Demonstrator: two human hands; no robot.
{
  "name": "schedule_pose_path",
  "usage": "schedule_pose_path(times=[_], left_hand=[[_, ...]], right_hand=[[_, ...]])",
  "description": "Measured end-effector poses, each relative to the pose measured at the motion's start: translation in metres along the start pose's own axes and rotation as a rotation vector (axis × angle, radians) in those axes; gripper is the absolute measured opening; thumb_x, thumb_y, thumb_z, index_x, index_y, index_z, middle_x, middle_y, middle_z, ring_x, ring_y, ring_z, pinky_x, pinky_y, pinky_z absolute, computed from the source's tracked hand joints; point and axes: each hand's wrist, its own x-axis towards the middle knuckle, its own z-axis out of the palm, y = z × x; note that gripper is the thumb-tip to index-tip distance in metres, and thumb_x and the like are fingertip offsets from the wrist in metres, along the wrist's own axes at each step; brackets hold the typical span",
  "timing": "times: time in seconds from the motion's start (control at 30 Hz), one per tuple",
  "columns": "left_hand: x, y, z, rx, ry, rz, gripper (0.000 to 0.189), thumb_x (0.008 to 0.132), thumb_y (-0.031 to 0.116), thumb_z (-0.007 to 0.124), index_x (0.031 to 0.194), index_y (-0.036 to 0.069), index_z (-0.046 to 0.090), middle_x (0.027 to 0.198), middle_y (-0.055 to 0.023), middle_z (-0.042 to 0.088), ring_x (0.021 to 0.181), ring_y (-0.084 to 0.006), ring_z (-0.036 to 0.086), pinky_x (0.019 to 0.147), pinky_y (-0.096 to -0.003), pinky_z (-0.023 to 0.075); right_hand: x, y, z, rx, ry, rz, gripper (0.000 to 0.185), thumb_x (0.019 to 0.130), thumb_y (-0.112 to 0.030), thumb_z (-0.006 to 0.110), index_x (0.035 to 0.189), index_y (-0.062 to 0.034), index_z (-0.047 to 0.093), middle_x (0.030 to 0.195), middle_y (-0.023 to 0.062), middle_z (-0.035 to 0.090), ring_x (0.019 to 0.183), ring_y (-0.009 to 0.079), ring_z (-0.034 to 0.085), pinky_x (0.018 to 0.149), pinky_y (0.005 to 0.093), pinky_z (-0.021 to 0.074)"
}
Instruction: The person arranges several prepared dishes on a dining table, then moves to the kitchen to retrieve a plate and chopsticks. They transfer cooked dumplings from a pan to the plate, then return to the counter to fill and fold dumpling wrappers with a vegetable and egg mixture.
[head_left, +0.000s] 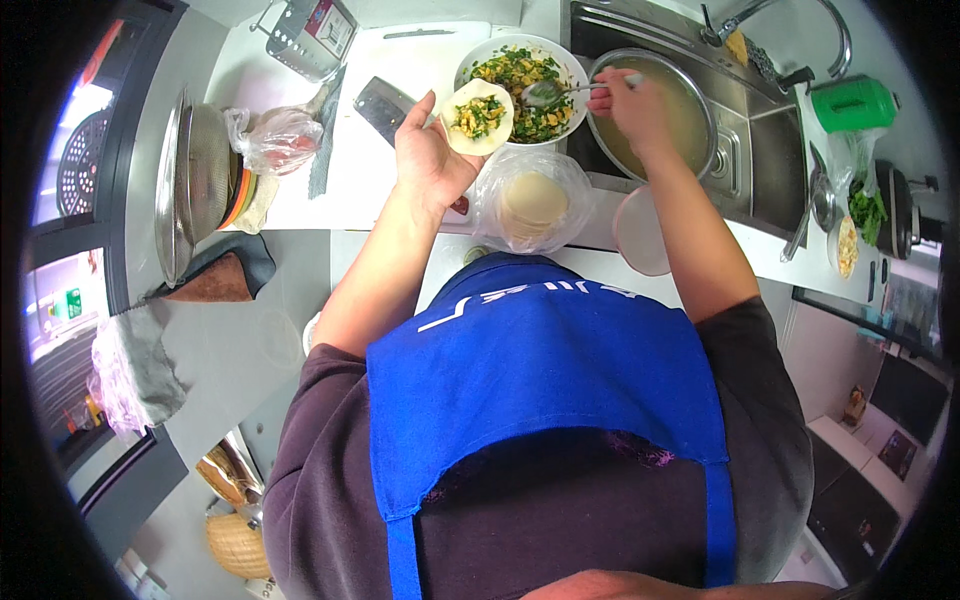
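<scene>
On the fingers of my left hand (435, 161) rests a round dough wrapper (456, 139), with a mound of chopped green-and-yellow filling (480, 118) at its middle. My right hand (630, 109) grips a metal spoon (581, 88), its bowl over the filling in a white bowl (466, 60). That filling (551, 124) looks like chopped greens with egg. Closer to me, a stack of round wrappers (534, 201) sits in a clear plastic bag (487, 199). Behind my left hand, a cleaver (384, 105) lies on a white cutting board (360, 165), its blade partly hidden.
Beneath my right forearm, a metal basin (697, 112) of cloudy liquid stands in the steel sink (776, 150). A pale round lid or plate (641, 232) lies near the counter's front edge. Strainers (206, 172) and a bagged item (277, 142) are at left; a ladle (821, 202) is at right.
</scene>
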Motion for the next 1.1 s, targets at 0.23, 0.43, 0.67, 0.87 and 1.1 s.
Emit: schedule_pose_path(times=[0.23, 0.43, 0.67, 0.87, 1.1], left_hand=[[-0.022, 0.0, 0.006, 0.038, -0.078, -0.143, 0.057, 0.093, 0.038, 0.035, 0.128, -0.007, 0.038, 0.129, -0.0211, 0.046, 0.119, -0.0326, 0.046, 0.102, -0.045, 0.0356], [-0.034, -0.019, 0.013, -0.018, -0.176, -0.349, 0.062, 0.092, 0.039, 0.036, 0.134, -0.005, 0.031, 0.137, -0.0244, 0.037, 0.129, -0.0352, 0.035, 0.109, -0.0457, 0.025], [-0.027, -0.053, 0.017, 0.012, -0.169, -0.545, 0.063, 0.09, 0.046, 0.038, 0.132, -0.002, 0.036, 0.134, -0.018, 0.041, 0.127, -0.0321, 0.037, 0.108, -0.045, 0.0251], [-0.031, -0.07, 0.019, 0.14, -0.245, -0.635, 0.069, 0.09, 0.049, 0.033, 0.138, 0.001, 0.028, 0.142, -0.0223, 0.03, 0.133, -0.0338, 0.028, 0.11, -0.0451, 0.0187], [-0.049, -0.1, 0.032, 0.136, -0.341, -0.736, 0.072, 0.09, 0.053, 0.032, 0.138, -0.001, 0.028, 0.138, -0.0182, 0.037, 0.124, -0.0304, 0.039, 0.103, -0.0427, 0.0294]], right_hand=[[0.003, 0.025, -0.03, -0.144, 0.074, 0.154, 0.057, 0.079, -0.045, 0.067, 0.108, 0.0023, 0.057, 0.091, 0.0133, 0.062, 0.072, 0.0164, 0.061, 0.061, 0.0293, 0.0504], [-0.131, 0.023, -0.105, -1.036, 0.079, -0.392, 0.071, 0.073, -0.065, 0.059, 0.122, -0.0134, 0.057, 0.14, 0.0185, 0.033, 0.129, 0.0345, 0.032, 0.102, 0.052, 0.0295], [-0.194, 0.044, -0.083, -1.375, -0.178, -0.036, 0.069, 0.072, -0.07, 0.052, 0.111, -0.0156, 0.066, 0.153, 0.0056, 0.003, 0.14, 0.0308, -0.007, 0.104, 0.0653, -0.0023], [-0.198, 0.016, -0.086, -1.221, 0.01, -0.351, 0.059, 0.075, -0.064, 0.055, 0.106, -0.0159, 0.069, 0.151, 0.0109, 0.013, 0.139, 0.0347, 0.004, 0.104, 0.0641, 0.0041], [-0.178, -0.029, -0.082, -0.933, -0.182, -0.868, 0.054, 0.082, -0.065, 0.043, 0.113, -0.0266, 0.063, 0.147, 0.0144, 0.023, 0.136, 0.0384, 0.018, 0.103, 0.063, 0.0114]])
